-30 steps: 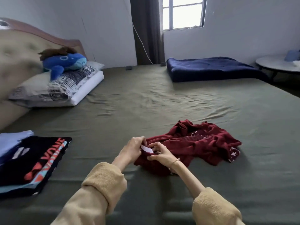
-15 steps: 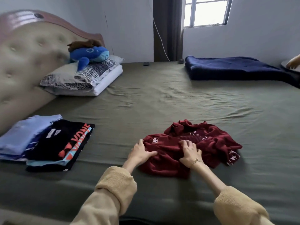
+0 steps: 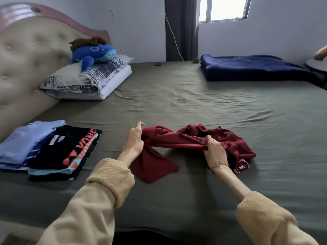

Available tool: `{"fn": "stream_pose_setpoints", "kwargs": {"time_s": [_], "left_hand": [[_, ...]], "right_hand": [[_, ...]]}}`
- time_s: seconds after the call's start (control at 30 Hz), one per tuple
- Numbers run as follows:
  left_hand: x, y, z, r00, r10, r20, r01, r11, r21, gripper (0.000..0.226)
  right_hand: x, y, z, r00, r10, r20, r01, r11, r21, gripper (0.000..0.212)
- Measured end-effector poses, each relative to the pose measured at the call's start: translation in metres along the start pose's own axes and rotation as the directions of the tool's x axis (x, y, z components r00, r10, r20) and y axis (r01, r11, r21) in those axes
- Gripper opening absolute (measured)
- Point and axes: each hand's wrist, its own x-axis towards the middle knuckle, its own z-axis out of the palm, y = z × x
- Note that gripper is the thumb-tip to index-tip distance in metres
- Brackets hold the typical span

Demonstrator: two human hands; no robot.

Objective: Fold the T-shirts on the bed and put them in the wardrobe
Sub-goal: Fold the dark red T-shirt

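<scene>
One bed [image 3: 177, 103] with an olive sheet fills my view. One folded navy blanket [image 3: 247, 68] lies at its far right; two stacked pillows [image 3: 92, 80] carry one blue plush whale [image 3: 93, 53]. Two folded shirts, light blue [image 3: 26, 138] and black [image 3: 67, 149], sit at near left, touching. One crumpled red T-shirt [image 3: 194, 140] lies mid-bed. My left hand [image 3: 134, 140] and right hand [image 3: 214, 149] each grip its fabric, fingers curled, stretching it between them.
</scene>
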Motion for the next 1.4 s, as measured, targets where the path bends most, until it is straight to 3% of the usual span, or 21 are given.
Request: {"fn": "stream_pose_setpoints", "kwargs": {"time_s": [0.07,0.17,0.27,0.33,0.43,0.5,0.57,0.67,0.73,0.83,0.93,1.0,1.07,1.13,1.2,1.27,1.33,1.37,1.4], "left_hand": [[-0.005,0.000,0.005,0.998,-0.028,-0.060,0.031,0.998,0.056,0.061],[-0.019,0.001,0.021,0.996,0.000,-0.093,0.019,0.979,0.203,0.047],[-0.032,0.011,0.040,0.985,0.148,0.090,-0.169,0.932,0.322,0.047],[-0.037,0.018,0.054,0.965,0.123,0.230,-0.205,0.905,0.373,0.058],[-0.035,0.027,0.067,0.947,-0.071,0.312,-0.071,0.904,0.421,0.064],[-0.033,0.028,0.069,0.928,-0.172,0.329,0.024,0.912,0.410,0.063],[-0.032,0.024,0.070,0.923,-0.190,0.334,0.007,0.877,0.480,0.062],[-0.033,0.021,0.074,0.927,-0.168,0.336,-0.064,0.811,0.582,0.057],[-0.034,0.022,0.075,0.930,-0.153,0.336,-0.091,0.787,0.610,0.045],[-0.034,0.029,0.078,0.941,-0.146,0.304,-0.099,0.742,0.663,0.031],[-0.037,0.034,0.082,0.958,0.034,0.284,-0.195,0.805,0.560,0.036],[-0.042,0.039,0.087,0.906,0.237,0.351,-0.364,0.859,0.360,0.038],[-0.047,0.045,0.093,0.829,0.272,0.489,-0.412,0.888,0.204,0.041],[-0.050,0.050,0.098,0.775,0.260,0.576,-0.445,0.872,0.205,0.036],[-0.049,0.055,0.101,0.813,0.278,0.511,-0.431,0.878,0.209,0.020],[-0.042,0.061,0.095,0.898,0.203,0.389,-0.249,0.966,0.071,0.013],[-0.030,0.068,0.084,0.950,0.119,0.290,-0.105,0.992,-0.064,0.010],[-0.024,0.071,0.077,0.962,0.110,0.249,-0.090,0.992,-0.090,0.010],[-0.018,0.074,0.071,0.970,0.128,0.209,-0.113,0.990,-0.079,0.011]], "right_hand": [[0.001,0.002,-0.001,0.999,0.007,-0.043,-0.007,1.000,0.004,0.019],[0.001,0.011,0.001,0.999,0.025,-0.047,-0.035,0.972,-0.231,0.026],[-0.007,0.022,0.005,0.997,0.057,0.054,-0.036,0.943,-0.332,0.028],[-0.013,0.029,0.008,0.978,0.096,0.183,-0.029,0.941,-0.337,0.030],[-0.019,0.036,0.002,0.953,0.181,0.242,-0.131,0.969,-0.210,0.031],[-0.015,0.041,-0.003,0.963,0.237,0.126,-0.236,0.972,-0.026,0.037],[-0.009,0.047,-0.007,0.959,0.283,0.016,-0.284,0.957,0.055,0.046],[0.000,0.054,-0.013,0.915,0.383,0.128,-0.373,0.923,-0.098,0.073],[0.001,0.057,-0.014,0.878,0.434,0.202,-0.383,0.890,-0.248,0.062],[-0.002,0.062,-0.011,0.919,0.375,0.121,-0.299,0.864,-0.406,0.044],[-0.006,0.066,-0.009,0.945,0.313,0.095,-0.252,0.882,-0.398,0.036],[-0.007,0.069,-0.008,0.950,0.296,0.104,-0.254,0.920,-0.300,0.032],[-0.007,0.072,-0.007,0.957,0.277,0.083,-0.263,0.953,-0.149,0.029],[-0.006,0.073,-0.009,0.962,0.269,0.037,-0.271,0.960,0.066,0.026],[-0.003,0.073,-0.009,0.971,0.239,0.008,-0.236,0.949,0.208,0.030],[-0.003,0.072,-0.011,0.981,0.131,0.146,-0.161,0.963,0.217,0.056],[-0.004,0.068,-0.010,0.940,0.052,0.337,-0.083,0.994,0.077,0.090],[-0.004,0.066,-0.008,0.921,0.034,0.387,-0.024,0.999,-0.031,0.094],[-0.003,0.063,-0.006,0.921,0.021,0.390,0.031,0.991,-0.128,0.084]]}}
